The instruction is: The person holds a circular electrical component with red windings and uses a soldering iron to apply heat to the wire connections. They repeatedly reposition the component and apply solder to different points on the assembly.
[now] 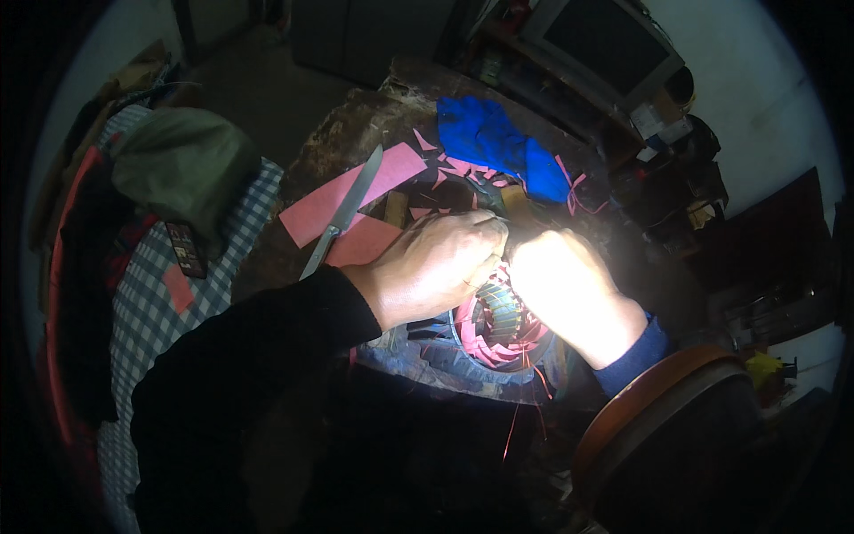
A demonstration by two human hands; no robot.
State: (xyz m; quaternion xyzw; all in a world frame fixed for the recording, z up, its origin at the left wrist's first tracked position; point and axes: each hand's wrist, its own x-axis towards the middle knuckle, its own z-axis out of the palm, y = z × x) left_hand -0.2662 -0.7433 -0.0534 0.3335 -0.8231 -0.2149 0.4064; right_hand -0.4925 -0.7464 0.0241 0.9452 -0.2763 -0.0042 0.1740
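Observation:
A motor stator (500, 311) stands on the table in front of me, with copper windings inside and pink insulating paper around its bore. My left hand (445, 265) is over the far left of the stator. Its fingers are curled in a pinch, and what is between them is hidden. On the far right side my right hand (571, 285) is closed close beside it, washed out by bright light; I cannot make out what it holds. Loose copper wires (511, 432) hang from the near rim. To the left, a knife (347, 209) lies across strips of pink paper (400, 165).
Pink paper scraps (463, 166) and a blue cloth (485, 133) lie beyond the hands. On the left are a checked cloth (147, 329), a grey-green covered bundle (182, 156) and a phone (185, 249). A round orange-rimmed object (645, 396) sits near right. An old television (605, 40) stands behind.

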